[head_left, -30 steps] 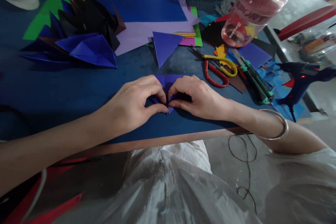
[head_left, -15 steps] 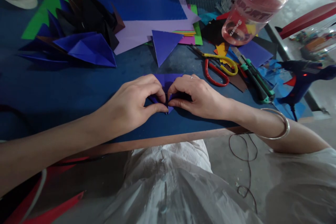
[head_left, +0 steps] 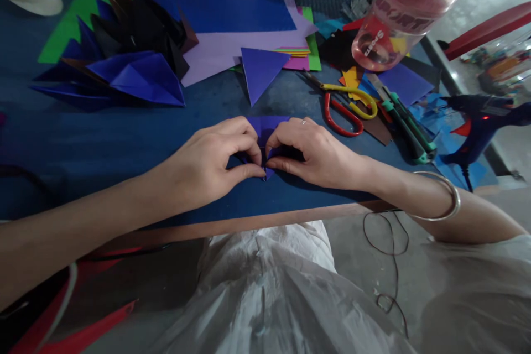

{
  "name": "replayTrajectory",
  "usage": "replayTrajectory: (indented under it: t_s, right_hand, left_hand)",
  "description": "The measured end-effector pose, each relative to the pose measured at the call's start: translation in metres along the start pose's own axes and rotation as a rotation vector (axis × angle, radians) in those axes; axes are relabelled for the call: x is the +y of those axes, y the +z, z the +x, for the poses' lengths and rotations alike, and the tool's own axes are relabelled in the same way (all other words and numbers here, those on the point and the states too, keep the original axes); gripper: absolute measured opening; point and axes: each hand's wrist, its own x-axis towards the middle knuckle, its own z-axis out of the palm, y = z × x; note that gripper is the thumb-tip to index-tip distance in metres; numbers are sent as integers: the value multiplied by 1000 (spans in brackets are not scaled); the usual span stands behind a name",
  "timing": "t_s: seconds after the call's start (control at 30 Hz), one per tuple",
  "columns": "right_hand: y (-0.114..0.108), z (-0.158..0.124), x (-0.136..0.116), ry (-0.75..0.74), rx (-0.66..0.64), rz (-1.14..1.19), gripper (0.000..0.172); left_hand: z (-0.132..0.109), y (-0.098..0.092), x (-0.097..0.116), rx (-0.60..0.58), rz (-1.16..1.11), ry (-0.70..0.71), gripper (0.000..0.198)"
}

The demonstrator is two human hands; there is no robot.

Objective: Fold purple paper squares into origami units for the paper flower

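Near the front edge of the blue tabletop, a piece of purple paper (head_left: 267,128) lies between my hands, its sides covered by my fingers. My left hand (head_left: 224,157) pinches its left part, thumb and index finger close together at the middle. From the other side, my right hand (head_left: 305,149) pinches the right part, a ring on one finger. The fingertips of both hands almost meet at the paper's near corner. Just beyond them is a folded purple paper triangle (head_left: 262,73).
Folded blue and black paper shapes (head_left: 133,61) stand at the left. On the right are scissors (head_left: 346,105), a utility knife (head_left: 404,121), a glue gun (head_left: 477,127) and a pink bottle (head_left: 398,16). Coloured sheets (head_left: 232,5) lie at the back.
The whole view has shifted very slightly. Both hands keep nearly the same pinch on the purple paper, with hardly any movement.
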Motion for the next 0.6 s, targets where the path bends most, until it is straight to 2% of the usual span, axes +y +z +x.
replayTrajectory:
  t_s: [0.1, 0.6]
  right_hand:
    - [0, 0, 1, -9, 3, 9, 4]
    - [-1, 0, 0, -3, 0, 6, 4]
  left_hand:
    - [0, -3, -2, -24, -29, -22, 20]
    - [2, 0, 2, 0, -48, -119, 20]
